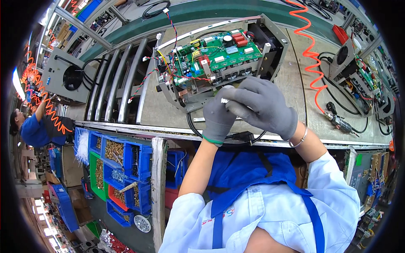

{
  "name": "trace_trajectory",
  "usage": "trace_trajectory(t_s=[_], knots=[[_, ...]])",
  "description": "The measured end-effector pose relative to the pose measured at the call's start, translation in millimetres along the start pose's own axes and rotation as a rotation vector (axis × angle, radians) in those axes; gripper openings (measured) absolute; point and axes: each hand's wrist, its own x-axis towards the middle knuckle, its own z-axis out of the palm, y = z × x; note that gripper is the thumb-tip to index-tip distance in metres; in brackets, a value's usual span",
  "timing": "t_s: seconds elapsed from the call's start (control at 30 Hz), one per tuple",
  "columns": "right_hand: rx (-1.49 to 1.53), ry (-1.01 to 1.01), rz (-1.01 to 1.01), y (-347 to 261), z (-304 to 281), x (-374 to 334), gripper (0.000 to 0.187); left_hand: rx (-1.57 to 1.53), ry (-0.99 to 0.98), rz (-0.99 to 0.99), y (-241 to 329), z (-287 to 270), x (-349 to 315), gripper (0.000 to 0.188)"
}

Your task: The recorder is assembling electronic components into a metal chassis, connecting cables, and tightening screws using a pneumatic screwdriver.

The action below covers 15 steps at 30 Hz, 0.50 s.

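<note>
Now, left hand (217, 114): gloved in grey, raised right up against the right hand (270, 107), with fingertips partly hidden; gripping or just steadying, cannot tell.
Right hand: gloved too, fingers bent and closed down on a small white piece (225, 100).
White piece: right there at the fingertips, between both hands, on the near side of the open unit (232, 76).
Open unit: resting on the bench (156, 101), with its green board (223, 57) face up and loose wires (147, 76) trailing off the left side.
Rollers (119, 84): lined up to the left, with a grey case (52, 74) beyond.
Orange hose (310, 54): coiling down on the right to a power driver (338, 122), near a second unit (360, 78).
Bins: lower left, blue bins (145, 198) of small metal parts, plus a green bin (100, 194).
Far left: a person in blue (31, 128).
</note>
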Motion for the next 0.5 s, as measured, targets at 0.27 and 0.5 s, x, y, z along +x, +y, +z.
trace_trajectory(t_s=[0.27, 0.5], knots=[[0.046, 0.041, 0.026, 15.0, 7.4, 7.6, 0.03, 0.123, -0.186, -0.121, 18.9, -85.6, 60.3, 0.033], [0.265, -0.002, 0.206, 11.3, 26.6, 13.7, 0.023, 0.667, -0.413, -0.231, -13.9, -83.1, 150.1, 0.03]])
